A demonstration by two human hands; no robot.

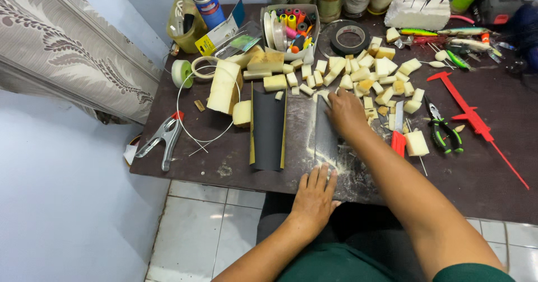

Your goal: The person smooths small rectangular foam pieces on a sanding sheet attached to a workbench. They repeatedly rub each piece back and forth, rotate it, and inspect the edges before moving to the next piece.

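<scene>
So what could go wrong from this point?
The right hand rubs at the far end of the sandpaper strip; fingertips may scrape the grit. The left hand pins only the near end, so the strip might buckle. The utility knife lies close beside the right forearm and could be knocked.

Bright, even light; perhaps edge-warped

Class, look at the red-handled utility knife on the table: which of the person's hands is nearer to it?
Right. The right hand lies just left of the utility knife; the left hand rests at the table's near edge, farther away.
</scene>
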